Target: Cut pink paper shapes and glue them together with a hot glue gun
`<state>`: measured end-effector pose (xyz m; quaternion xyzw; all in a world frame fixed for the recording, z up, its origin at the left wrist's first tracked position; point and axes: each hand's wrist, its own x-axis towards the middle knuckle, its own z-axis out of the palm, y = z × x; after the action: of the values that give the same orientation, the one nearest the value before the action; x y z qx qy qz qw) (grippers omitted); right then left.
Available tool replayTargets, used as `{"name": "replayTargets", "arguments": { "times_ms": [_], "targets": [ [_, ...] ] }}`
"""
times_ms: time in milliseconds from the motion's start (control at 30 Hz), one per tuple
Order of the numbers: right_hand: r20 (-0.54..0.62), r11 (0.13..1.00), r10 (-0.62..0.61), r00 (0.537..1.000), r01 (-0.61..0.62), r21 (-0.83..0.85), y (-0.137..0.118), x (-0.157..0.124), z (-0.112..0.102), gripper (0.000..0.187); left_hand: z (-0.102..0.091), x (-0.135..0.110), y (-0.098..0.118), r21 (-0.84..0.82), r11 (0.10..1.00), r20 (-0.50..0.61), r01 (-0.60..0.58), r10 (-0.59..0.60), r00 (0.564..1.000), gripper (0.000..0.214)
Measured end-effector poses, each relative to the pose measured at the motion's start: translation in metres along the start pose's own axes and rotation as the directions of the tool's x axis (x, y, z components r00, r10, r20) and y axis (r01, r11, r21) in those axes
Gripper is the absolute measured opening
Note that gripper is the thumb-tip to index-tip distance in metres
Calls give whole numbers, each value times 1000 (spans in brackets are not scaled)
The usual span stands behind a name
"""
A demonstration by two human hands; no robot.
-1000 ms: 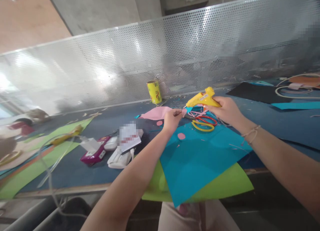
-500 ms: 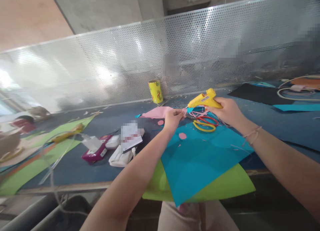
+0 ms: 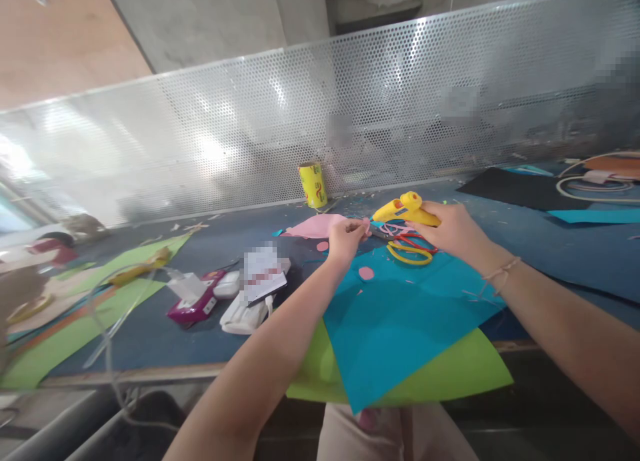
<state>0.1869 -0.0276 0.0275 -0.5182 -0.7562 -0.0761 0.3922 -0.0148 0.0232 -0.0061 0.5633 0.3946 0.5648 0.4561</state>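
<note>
My right hand grips a yellow glue gun, its nozzle pointing left toward the fingertips of my left hand. Those fingers are pinched on a small pink piece; its shape is mostly hidden. Behind my left hand lies a larger pink sheet piece, pointed at its left end. Scissors with red and yellow handles rest just below the glue gun, on the corner of a blue sheet. A pink disc lies on that sheet, and another pink disc is left of my wrist.
A yellow cylinder stands by the perforated metal screen. To the left are a purple power strip, a white adapter and a phone-like device. Green sheets and a black sheet lie farther out.
The glue gun has tipped and lowered slightly, bringing its nozzle to the pink piece at my left fingertips. My left hand stays nearly in place.
</note>
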Motion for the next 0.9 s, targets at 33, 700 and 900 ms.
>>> {"name": "replayTargets", "arguments": {
  "times_ms": [33,700,900],
  "targets": [
    [11,1000,15,1000,-15,4,0,1,0,33,-1,1,-1,10,1000,-9,-10,10,1000,25],
    [398,973,85,913,9,-230,13,0,35,20,-7,13,-6,185,973,-180,-137,171,969,17],
    [298,979,-167,940,194,-62,-11,-5,40,26,-9,12,-6,195,965,-190,-175,212,959,16]
  ]
}}
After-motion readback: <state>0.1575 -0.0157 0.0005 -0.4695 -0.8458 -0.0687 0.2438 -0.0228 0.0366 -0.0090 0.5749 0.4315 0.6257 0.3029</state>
